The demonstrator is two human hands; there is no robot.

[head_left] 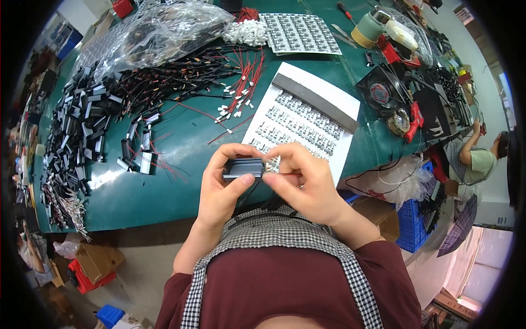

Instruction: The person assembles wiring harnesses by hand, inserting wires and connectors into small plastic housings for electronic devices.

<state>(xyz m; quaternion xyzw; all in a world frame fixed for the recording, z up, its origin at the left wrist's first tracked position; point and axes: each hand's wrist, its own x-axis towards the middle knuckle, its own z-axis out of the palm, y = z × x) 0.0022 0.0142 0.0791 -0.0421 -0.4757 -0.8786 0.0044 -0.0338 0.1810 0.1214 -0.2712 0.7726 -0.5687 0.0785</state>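
Close to my body, at the table's front edge, my left hand [218,189] is closed around a small black rectangular housing [244,168], thumb in front and fingers behind. The fingertips of my right hand [309,186] pinch together at the housing's right end. A bit of red wire [292,174] shows between those fingers; what else they grip is hidden. Dark cable hangs below the housing. Just beyond my hands lies a white sheet [342,156] with rows of small circuit boards [298,127] and a dark grey bar [315,103] across its far part.
Black housings [82,120] are heaped on the green table [181,203] at left. Behind lie black cables [170,77], red wires with white connectors [241,90] and a plastic bag [159,38]. A fan [379,90] and a green cup [372,24] stand at right. Another person [476,159] sits far right.
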